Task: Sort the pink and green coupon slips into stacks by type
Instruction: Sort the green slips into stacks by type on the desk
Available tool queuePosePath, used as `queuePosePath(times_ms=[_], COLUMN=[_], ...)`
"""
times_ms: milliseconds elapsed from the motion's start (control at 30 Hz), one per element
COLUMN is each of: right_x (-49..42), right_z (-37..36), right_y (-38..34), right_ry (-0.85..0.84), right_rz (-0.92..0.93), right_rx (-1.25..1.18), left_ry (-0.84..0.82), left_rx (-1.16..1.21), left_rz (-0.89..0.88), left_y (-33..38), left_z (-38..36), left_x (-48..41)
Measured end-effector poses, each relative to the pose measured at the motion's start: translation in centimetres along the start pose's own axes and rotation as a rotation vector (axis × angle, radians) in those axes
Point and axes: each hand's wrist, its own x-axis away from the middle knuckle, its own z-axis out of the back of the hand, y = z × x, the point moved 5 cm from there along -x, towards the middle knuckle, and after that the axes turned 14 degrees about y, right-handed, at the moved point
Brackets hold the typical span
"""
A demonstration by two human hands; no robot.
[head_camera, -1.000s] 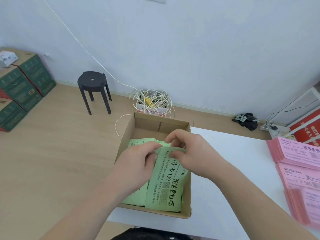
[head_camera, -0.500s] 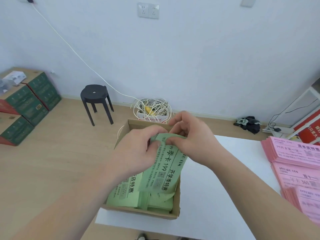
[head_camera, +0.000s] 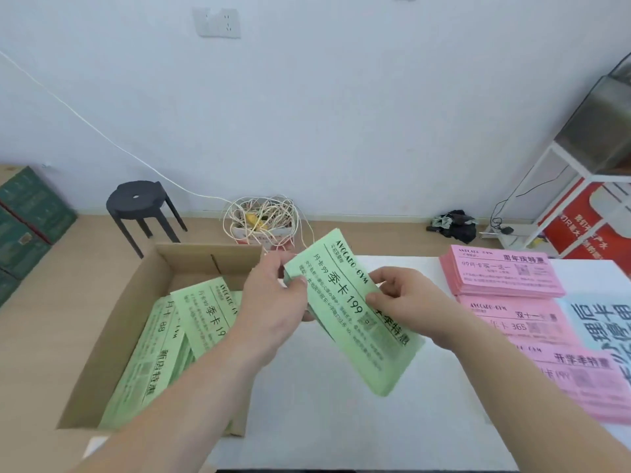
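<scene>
Both hands are holding a bundle of green coupon slips [head_camera: 358, 322] above the white tabletop [head_camera: 341, 421], near the middle of the view, its top end pointing toward 11 o'clock. The left hand [head_camera: 273, 302] is closing its grip on the bundle's left edge, thumb lying on the printed face. The right hand [head_camera: 406, 302] is pinching the opposite edge in its grip.

At 9 o'clock from the bundle, an open cardboard box [head_camera: 136, 302] is sitting at the tabletop's left edge with loose green slips [head_camera: 160, 353] lying overlapped inside. The left forearm is crossing the box's near right corner and hiding part of them.

At 3 o'clock, 3 pink stacks [head_camera: 502, 274] are lying in a row running toward the near edge, a pale blue sheet [head_camera: 601, 319] just beside them.

On the floor beyond, a black stool [head_camera: 136, 203] is standing at 10 o'clock, a tangle of pale cable [head_camera: 263, 216] at 12 o'clock, and a dark bundle [head_camera: 454, 223] at 1 o'clock. Green cartons [head_camera: 27, 227] are piled at far 9 o'clock, and a white rack [head_camera: 563, 165] with red posters [head_camera: 573, 223] is standing at 2 o'clock.
</scene>
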Motion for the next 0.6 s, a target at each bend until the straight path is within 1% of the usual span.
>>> queuePosePath(times_ms=[67, 133, 267, 333, 367, 400, 500, 600], right_x=[-0.5, -1.2, -2.8, -3.0, -2.7, -2.2, -0.1, 0.9], right_z=[0.6, 0.7, 0.0, -1.2, -1.9, -2.9, -5.6, -6.5], right_y=[3.1, 5.3, 6.9, 7.1, 7.3, 7.7, 9.7, 11.1], right_ry=[0.048, 0.032, 0.03, 0.121, 0.175, 0.201, 0.163, 0.151], right_rz=[-0.028, -0.016, 0.017, 0.12, 0.174, 0.186, 0.077, 0.065], right_rx=[0.254, 0.44, 0.576, 0.75, 0.777, 0.712, 0.48, 0.43], left_ry=[-0.065, -0.098, -0.079, -0.066, -0.069, -0.075, -0.062, -0.077], left_rx=[-0.05, -0.062, -0.077, -0.144, -0.204, -0.27, -0.38, -0.4], left_rz=[0.123, 0.201, 0.242, 0.233, 0.209, 0.181, 0.105, 0.053], left_y=[-3.7, -6.4, -9.6, -11.6, -12.4, -13.2, -14.4, -15.5], left_z=[-2.6, -4.2, -4.9, -4.6, -4.5, -4.4, -4.3, -4.6], left_x=[1.6, 2.8, 3.0, 2.6, 2.5, 2.4, 2.6, 3.1])
